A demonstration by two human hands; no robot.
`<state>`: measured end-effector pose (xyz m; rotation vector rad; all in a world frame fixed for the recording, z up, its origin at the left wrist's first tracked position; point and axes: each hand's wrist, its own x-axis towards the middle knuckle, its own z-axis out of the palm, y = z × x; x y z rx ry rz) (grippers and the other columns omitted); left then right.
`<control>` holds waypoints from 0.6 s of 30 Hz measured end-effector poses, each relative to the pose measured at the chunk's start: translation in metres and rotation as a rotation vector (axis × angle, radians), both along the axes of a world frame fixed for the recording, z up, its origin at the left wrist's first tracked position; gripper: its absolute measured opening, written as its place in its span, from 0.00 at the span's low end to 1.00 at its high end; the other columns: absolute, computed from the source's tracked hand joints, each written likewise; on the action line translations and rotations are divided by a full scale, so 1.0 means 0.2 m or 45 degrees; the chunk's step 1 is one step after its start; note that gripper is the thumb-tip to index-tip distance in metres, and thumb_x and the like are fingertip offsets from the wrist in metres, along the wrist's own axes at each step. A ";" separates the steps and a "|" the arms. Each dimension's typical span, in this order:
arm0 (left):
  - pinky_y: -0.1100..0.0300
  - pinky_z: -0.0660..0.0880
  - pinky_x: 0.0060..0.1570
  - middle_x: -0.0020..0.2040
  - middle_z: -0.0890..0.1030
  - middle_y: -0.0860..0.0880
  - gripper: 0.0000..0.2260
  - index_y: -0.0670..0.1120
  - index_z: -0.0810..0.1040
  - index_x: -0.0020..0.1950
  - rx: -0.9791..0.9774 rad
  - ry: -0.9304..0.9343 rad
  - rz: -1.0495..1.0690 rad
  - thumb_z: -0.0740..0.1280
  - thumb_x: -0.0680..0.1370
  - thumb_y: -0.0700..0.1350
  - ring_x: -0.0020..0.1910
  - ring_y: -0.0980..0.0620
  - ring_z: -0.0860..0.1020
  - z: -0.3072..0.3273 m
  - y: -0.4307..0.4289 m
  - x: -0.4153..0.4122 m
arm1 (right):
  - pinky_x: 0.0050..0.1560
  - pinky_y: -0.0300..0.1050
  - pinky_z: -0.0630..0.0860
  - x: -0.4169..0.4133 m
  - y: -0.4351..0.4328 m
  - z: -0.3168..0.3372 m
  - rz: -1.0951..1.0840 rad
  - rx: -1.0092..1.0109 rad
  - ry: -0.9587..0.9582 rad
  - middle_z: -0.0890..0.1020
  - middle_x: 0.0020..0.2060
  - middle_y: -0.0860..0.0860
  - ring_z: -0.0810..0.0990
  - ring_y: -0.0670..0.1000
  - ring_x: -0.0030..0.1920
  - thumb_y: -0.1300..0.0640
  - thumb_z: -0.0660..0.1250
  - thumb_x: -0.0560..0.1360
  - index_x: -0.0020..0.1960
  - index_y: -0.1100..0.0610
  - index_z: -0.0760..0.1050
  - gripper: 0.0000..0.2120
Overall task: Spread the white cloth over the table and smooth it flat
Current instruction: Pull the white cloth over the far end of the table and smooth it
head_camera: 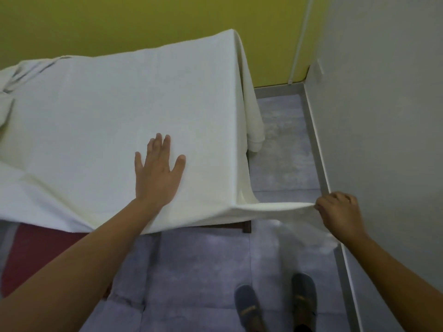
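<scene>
Soft, even indoor light fills the scene, moderately bright, with no glare or hard highlights. The white cloth [119, 111] shows only faint grey shading in its folds at the far left. A dim shadow lies under the table's near edge. Wide-angle distortion bends the right wall and skirting. The whole picture is slightly soft, and the near forearms blur most.

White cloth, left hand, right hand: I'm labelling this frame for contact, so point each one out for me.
white cloth [100, 111], head view, flat stretch on the tabletop.
left hand [155, 174], head view, back of the hand pressed flat on the cloth.
right hand [339, 212], head view, knuckles, pinching the cloth's corner.
</scene>
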<state>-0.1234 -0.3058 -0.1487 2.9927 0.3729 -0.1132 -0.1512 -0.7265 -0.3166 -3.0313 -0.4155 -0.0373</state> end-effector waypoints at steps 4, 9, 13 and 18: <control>0.49 0.38 0.75 0.79 0.44 0.53 0.28 0.51 0.45 0.79 0.005 -0.015 -0.005 0.46 0.81 0.59 0.77 0.57 0.42 0.00 0.00 0.01 | 0.43 0.48 0.66 -0.01 0.11 -0.08 0.076 -0.102 0.115 0.78 0.27 0.49 0.78 0.56 0.33 0.63 0.77 0.60 0.32 0.52 0.75 0.12; 0.49 0.39 0.75 0.79 0.44 0.53 0.28 0.51 0.44 0.79 0.029 -0.002 -0.007 0.46 0.81 0.59 0.77 0.56 0.42 -0.01 0.01 0.00 | 0.43 0.47 0.64 -0.05 0.11 -0.11 -0.022 -0.098 0.219 0.78 0.27 0.49 0.77 0.56 0.32 0.64 0.78 0.59 0.33 0.51 0.74 0.14; 0.47 0.40 0.75 0.79 0.44 0.52 0.29 0.50 0.45 0.79 0.025 0.001 -0.011 0.46 0.81 0.60 0.78 0.55 0.43 -0.01 0.01 0.02 | 0.46 0.49 0.71 -0.03 0.24 -0.01 -0.094 -0.161 0.456 0.81 0.37 0.48 0.78 0.53 0.41 0.58 0.74 0.67 0.42 0.49 0.77 0.08; 0.47 0.39 0.75 0.79 0.44 0.52 0.29 0.51 0.45 0.79 0.011 -0.002 -0.011 0.45 0.81 0.60 0.77 0.56 0.42 0.00 0.00 0.01 | 0.62 0.49 0.64 -0.18 0.64 0.24 -0.177 0.633 0.544 0.72 0.66 0.47 0.70 0.52 0.64 0.49 0.70 0.72 0.68 0.50 0.68 0.26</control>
